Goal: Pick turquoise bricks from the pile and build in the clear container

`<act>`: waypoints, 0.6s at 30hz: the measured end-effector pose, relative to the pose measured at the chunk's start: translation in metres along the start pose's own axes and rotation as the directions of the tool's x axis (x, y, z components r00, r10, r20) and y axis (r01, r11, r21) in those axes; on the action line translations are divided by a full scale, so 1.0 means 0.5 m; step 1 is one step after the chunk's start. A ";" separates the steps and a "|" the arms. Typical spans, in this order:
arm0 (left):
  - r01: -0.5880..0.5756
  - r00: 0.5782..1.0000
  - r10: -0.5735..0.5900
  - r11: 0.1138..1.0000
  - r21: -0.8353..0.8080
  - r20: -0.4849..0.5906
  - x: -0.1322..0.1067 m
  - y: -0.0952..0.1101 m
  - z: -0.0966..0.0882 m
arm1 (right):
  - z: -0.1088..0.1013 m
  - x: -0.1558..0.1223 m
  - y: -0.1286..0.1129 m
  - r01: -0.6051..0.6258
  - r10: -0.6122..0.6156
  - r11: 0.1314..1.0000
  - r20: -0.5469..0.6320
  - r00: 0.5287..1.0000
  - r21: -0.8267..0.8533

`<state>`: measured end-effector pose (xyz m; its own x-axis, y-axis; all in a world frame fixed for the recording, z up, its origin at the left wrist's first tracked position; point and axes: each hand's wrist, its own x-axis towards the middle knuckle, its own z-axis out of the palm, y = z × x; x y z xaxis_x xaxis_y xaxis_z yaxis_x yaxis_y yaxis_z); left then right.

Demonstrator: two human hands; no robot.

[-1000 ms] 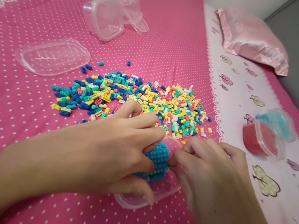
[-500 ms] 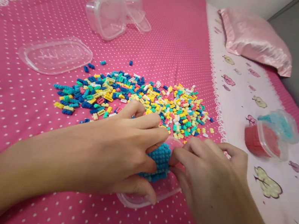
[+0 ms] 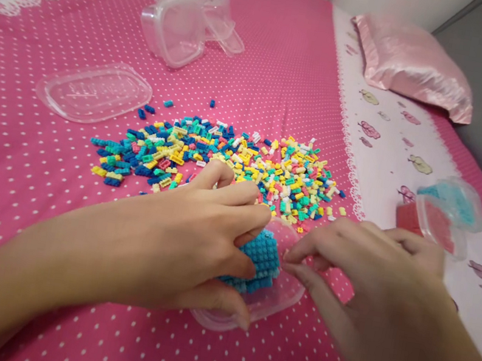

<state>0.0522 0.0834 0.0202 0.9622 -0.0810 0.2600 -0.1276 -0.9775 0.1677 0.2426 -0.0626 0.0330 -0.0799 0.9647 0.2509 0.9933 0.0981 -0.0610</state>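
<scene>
My left hand (image 3: 194,240) is closed around a block of joined turquoise bricks (image 3: 261,261), holding it over a clear plastic lid (image 3: 281,295) on the pink dotted bedspread. My right hand (image 3: 373,276) hovers just right of the block, thumb and forefinger pinched together; whether anything is between them I cannot make out. A spread pile of small loose bricks (image 3: 221,159) in blue, yellow, turquoise, pink and white lies just beyond both hands.
A clear flat lid (image 3: 94,91) lies at the left. Clear empty tubs (image 3: 179,25) lie tipped at the back. A tub of red bricks (image 3: 431,228) and one of turquoise bricks (image 3: 455,198) sit at the right. A pink pillow (image 3: 412,64) lies far right.
My right hand has drawn away to the right from the turquoise block, leaving a small gap. My left hand keeps its hold on the block.
</scene>
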 end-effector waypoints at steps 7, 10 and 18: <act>0.003 0.999 -0.007 0.996 -0.087 -0.042 -0.010 -0.030 -0.022 | 0.010 0.046 0.010 -0.166 0.193 0.965 -0.121 0.974 0.204; 0.083 0.983 -0.098 0.991 -0.101 -0.153 -0.017 -0.057 -0.035 | 0.030 0.062 0.022 -0.157 0.228 0.927 -0.179 0.957 0.342; 0.392 0.817 -0.396 0.915 -0.101 -0.419 -0.025 -0.099 -0.031 | 0.103 0.094 0.080 -0.055 0.267 0.869 -0.374 0.888 0.491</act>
<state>0.0425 0.1357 0.0237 0.7361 0.4026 0.5442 0.2358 -0.9061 0.3513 0.2742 -0.0009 -0.0072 0.2256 0.7917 0.5678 0.8270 0.1524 -0.5411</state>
